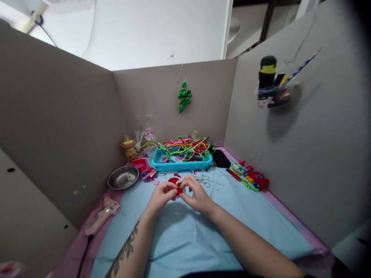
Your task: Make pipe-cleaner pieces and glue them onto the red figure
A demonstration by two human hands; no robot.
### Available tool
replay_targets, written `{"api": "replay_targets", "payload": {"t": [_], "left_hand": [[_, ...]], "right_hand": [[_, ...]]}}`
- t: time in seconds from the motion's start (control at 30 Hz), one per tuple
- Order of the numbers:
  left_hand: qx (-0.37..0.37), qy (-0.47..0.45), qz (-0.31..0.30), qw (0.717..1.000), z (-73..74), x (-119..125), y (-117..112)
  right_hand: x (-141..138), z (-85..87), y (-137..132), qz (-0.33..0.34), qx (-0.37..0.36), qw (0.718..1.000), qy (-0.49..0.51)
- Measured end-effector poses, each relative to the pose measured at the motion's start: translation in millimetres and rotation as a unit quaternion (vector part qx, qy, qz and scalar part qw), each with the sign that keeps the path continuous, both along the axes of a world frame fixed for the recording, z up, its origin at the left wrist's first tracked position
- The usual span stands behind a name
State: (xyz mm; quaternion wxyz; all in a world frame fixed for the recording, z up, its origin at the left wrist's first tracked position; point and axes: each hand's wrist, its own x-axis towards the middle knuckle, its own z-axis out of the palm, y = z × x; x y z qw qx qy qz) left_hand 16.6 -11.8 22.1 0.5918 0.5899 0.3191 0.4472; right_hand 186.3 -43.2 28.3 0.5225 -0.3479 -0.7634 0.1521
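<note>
Head view, working from the near edge: what is lying closest?

— A light blue sheet [232, 235] is covering the middle of the table, and both forearms are reaching in over it. Off to the left, a pale pink glue gun [102, 217] is resting on its side, its small green light glowing.

And the hands?

— They're meeting above the sheet, near its middle. The left hand [163, 194] is pinching a small red piece [179, 190] between thumb and fingers. The right hand [198, 195] is closing on the same piece from the other side, its fingers curling and the gap at the tips staying narrow.

How is that piece looking?

— It's showing bright red, with touches of orange and dark blue near the right fingertips. The fingers are hiding most of it, so I'm not able to tell its full shape. A rounded red patch is showing just beyond the fingertips; whether it's belonging to the same piece, I cannot tell.

What is sitting farther off?

— Scissors [206, 184] are lying just beyond the right hand. A metal bowl [113, 181] is holding small white bits on the left. Behind, a blue tray [179, 167] is carrying a tangle of coloured fuzzy stems [188, 147]. Farthest, a green ornament [184, 97] is hanging against the back panel.
</note>
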Motion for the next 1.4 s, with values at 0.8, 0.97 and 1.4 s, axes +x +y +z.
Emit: {"api": "replay_targets", "payload": {"t": [0.8, 0.97, 1.4], "left_hand": [[0.001, 0.019, -0.003, 1.000, 5.2, 0.4, -1.9], [0.006, 0.021, -0.008, 1.000, 3.1, 0.2, -0.7], [-0.004, -0.002, 0.010, 1.000, 1.1, 0.7, 0.3]], "right_hand": [[-1.0, 0.7, -1.0, 0.007, -0.005, 1.000, 0.003], [-1.2, 1.6, -0.8, 0.006, -0.002, 1.000, 0.005], [1.3, -2.4, 1.4, -0.004, 0.000, 1.000, 0.000]]}}
